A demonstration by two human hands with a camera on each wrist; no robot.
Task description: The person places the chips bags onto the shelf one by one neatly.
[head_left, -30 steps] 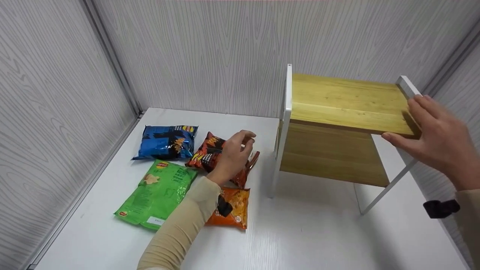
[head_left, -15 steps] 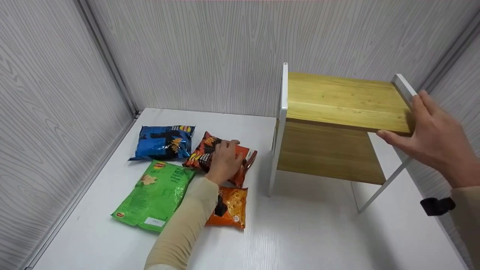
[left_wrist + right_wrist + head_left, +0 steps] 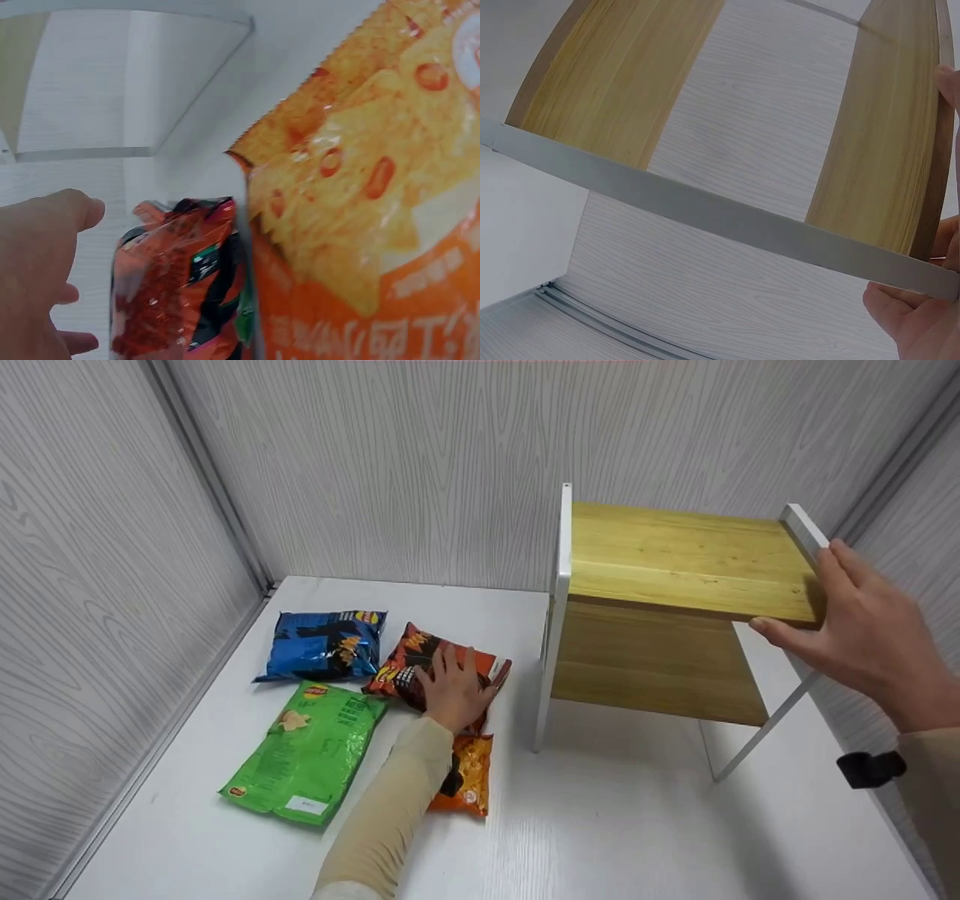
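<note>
My left hand (image 3: 454, 694) is spread over a red-and-black chip bag (image 3: 420, 649), its fingertips on or just above the wrapper. That bag's lower part is hidden under the palm. In the left wrist view, the hand (image 3: 37, 270) appears beside the red bag (image 3: 169, 285), with an orange chip bag (image 3: 360, 187) close to the camera. My right hand (image 3: 874, 622) holds the near right corner of a two-tier wooden shelf rack (image 3: 682, 559) with a white metal frame. Its thumb lies along the front edge. In the right wrist view, fingers (image 3: 900, 307) reach around the frame bar (image 3: 727, 221).
A blue chip bag (image 3: 326, 645) lies at the back left, and a green chip bag (image 3: 307, 754) lies in front of it. The rack stands tilted on the white table (image 3: 600, 840), to the right of the bags. Grey wood-grain walls (image 3: 405, 472) enclose the table.
My left hand has come down from above the red chip bag and spread its fingers over it. The right hand keeps its place on the rack. The view has shifted slightly.
</note>
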